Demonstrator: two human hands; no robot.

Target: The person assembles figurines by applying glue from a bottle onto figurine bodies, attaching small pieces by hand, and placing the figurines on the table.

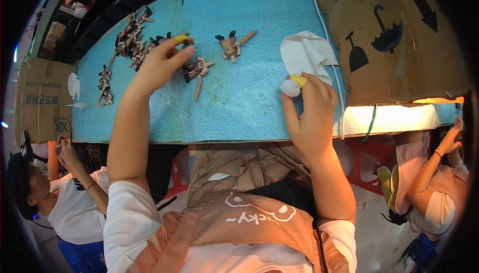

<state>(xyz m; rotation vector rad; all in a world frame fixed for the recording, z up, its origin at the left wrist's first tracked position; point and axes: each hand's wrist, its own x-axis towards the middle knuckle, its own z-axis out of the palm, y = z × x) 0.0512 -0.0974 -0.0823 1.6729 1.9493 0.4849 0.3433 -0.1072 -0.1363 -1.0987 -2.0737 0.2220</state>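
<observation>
My left hand point(158, 66) is over the left-middle of the blue table, its index finger and thumb curled toward each other, a yellow cover on the index fingertip. Something small and dark shows between them; I cannot make out what it is. Small brown-and-tan figurines with black feet and flat wooden-looking pieces lie about it: one figurine point(196, 69) beside the thumb, another figurine point(230, 47) farther right. My right hand point(313, 108), also with a yellow fingertip cover, pinches a round white wad point(289, 88) above the table, near a white cloth point(302, 51).
A heap of figurines point(130, 41) lies at the far left, with several more figurines point(105, 86) nearer. Cardboard boxes stand at the right point(389, 48) and left point(42, 98). A white cord point(324, 18) runs along the right side. Co-workers sit on both sides.
</observation>
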